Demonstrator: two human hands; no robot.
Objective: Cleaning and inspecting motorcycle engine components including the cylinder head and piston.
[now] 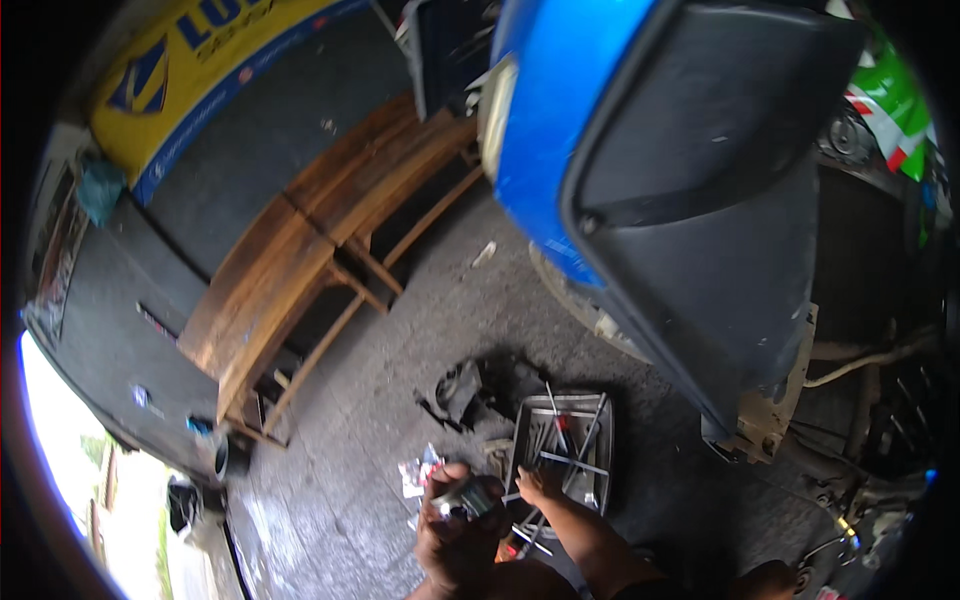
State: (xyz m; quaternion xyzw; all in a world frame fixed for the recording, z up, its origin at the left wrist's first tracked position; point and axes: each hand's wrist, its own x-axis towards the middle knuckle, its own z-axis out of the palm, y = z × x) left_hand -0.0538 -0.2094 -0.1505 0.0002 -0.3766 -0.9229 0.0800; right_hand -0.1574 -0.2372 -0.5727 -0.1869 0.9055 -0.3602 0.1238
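Observation:
A short, shiny metal cylindrical part (466, 500) sits in my left hand (455, 545), whose fingers and thumb wrap round it; its exact kind is unclear. Just to the right, my right hand (540, 486) is closed at the near left side of a dark metal tray (612, 440), and what its fingers pinch is too small to make out. Several long metal tools lie in the tray, among them a red-handled screwdriver (562, 432). A small red-and-white packet (418, 474) lies on the floor beyond my left hand.
Black plastic parts (460, 392) lie beyond the tray. A blue and black vehicle body panel (690, 200) fills the upper right, with exposed mechanical parts (860, 525) below it. A long wooden bench (290, 260) stands along the dark wall at left.

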